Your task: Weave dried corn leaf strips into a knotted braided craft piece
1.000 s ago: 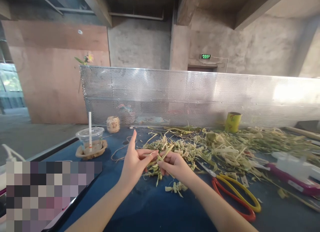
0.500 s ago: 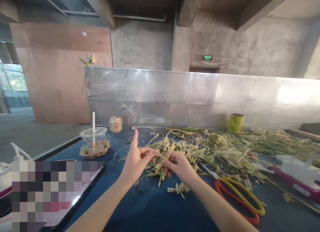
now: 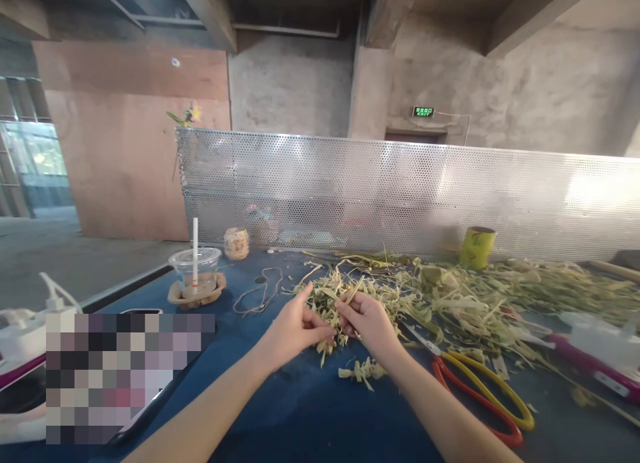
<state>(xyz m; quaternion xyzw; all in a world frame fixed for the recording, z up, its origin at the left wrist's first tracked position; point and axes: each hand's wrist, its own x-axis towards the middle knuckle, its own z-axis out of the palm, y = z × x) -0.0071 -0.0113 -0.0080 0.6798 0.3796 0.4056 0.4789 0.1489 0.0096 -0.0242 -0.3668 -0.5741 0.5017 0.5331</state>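
Observation:
My left hand (image 3: 294,328) and my right hand (image 3: 367,321) meet over a blue tabletop (image 3: 300,416). Both pinch a thin pale-green leaf strip (image 3: 349,296) that rises from my right fingers. My left forefinger points up and forward while the other fingers close toward the right hand. Just beyond the hands lies a heap of cut straw-coloured strips (image 3: 380,296). A small curl of strips (image 3: 361,371) lies below my right wrist.
Red-and-yellow scissors (image 3: 480,393) lie to the right. A plastic cup with a straw (image 3: 195,271) and a small woven roll (image 3: 237,243) stand at the left, a string loop (image 3: 257,296) nearby. A yellow-green tube (image 3: 477,247) stands before a perforated metal screen (image 3: 400,190). A phone (image 3: 130,376) lies lower left.
Both hands have dropped lower and closer to the strip heap. My left forefinger has lowered and the left fingers have closed in toward the right hand. The camera has shifted left.

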